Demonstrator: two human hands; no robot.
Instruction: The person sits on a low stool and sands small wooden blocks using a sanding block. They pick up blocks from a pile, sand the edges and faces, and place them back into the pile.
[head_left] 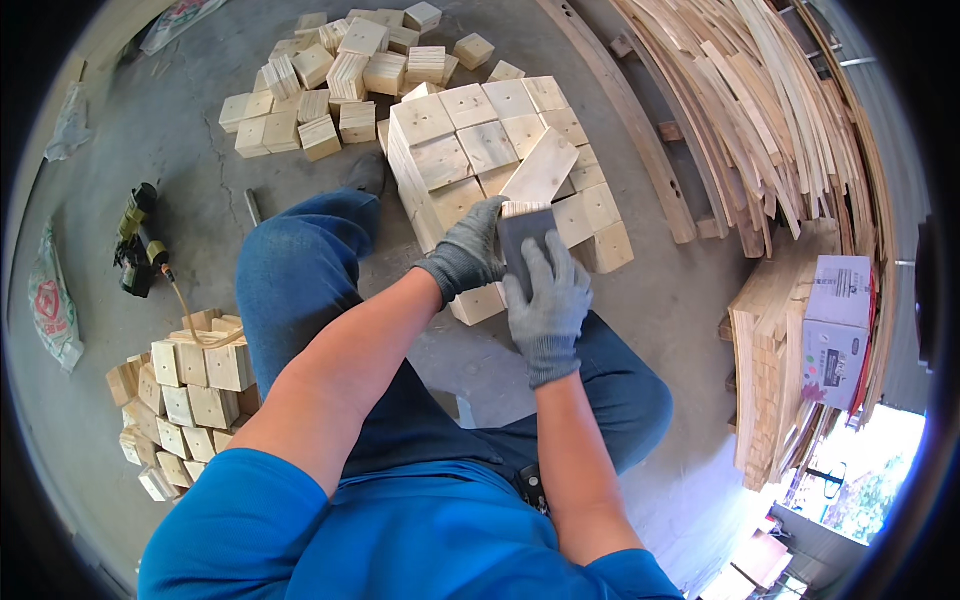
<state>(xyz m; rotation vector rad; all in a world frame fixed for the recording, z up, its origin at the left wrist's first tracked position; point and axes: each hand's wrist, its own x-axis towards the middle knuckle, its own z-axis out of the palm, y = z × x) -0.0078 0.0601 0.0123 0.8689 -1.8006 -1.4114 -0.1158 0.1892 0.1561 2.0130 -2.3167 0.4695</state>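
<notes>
My left hand, in a grey knit glove, grips a pale wooden block from its left side. Only a thin edge of that block shows. Over it lies a flat dark grey sanding pad. My right hand, gloved too, rests on the pad with its fingers along the top and its thumb on the near left part. Just beyond my hands stands a big stack of wooden blocks, in rows. A loose flat wooden piece lies tilted on top of the stack.
Loose blocks are heaped at the far left. More blocks are piled near my left knee, with a hose running to a nail gun. Long wooden strips, stacked boards and a purple-grey box line the right side.
</notes>
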